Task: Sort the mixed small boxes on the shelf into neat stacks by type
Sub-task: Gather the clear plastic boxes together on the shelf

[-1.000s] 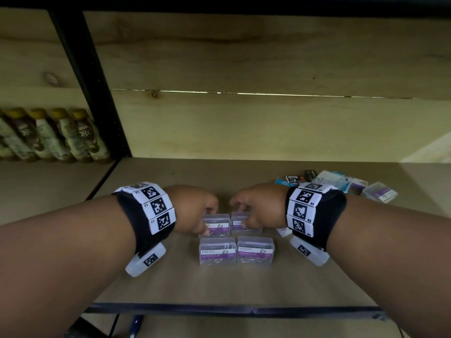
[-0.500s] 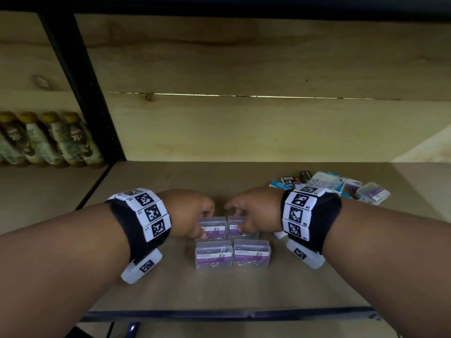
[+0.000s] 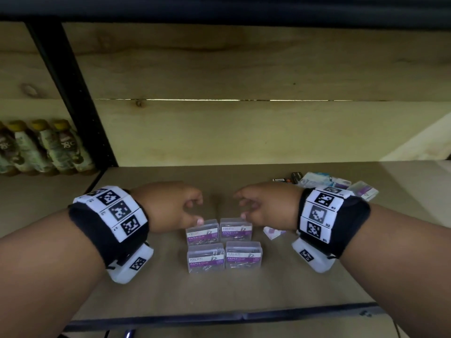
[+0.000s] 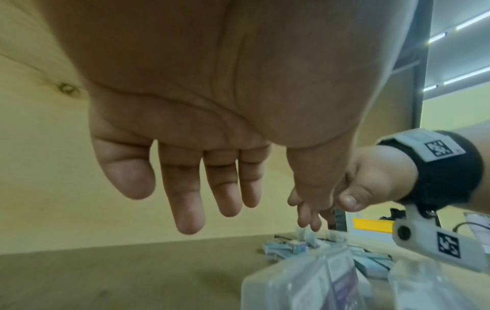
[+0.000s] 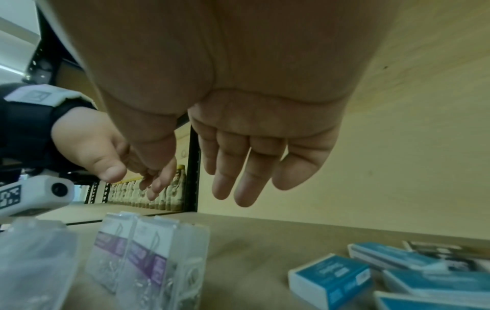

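Hovering with fingers loosely extended and holding nothing, left hand [image 3: 170,206] and right hand [image 3: 266,206] flank four clip boxes [image 3: 223,245] at frame centre; mixed boxes [image 3: 324,182] centre right on the shelf [image 3: 170,293].

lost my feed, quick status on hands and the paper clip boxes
Left hand and right hand open, above the paper clip boxes. Four grouped, two rows. Mixed box pile unsorted, right rear.

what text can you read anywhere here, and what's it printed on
"KREATI" and "PAPER CLIP": on the front left clear paper clip box and the front right paper clip box.
"PAPER CLIP": on the two rear paper clip boxes; the brand line there is only partly readable.
"78°C": on a bottle in the left bay.
Blue boxes and the right-hand pile: print too blurred to read.
Wristband tags: square codes; their small numbers are unreadable.
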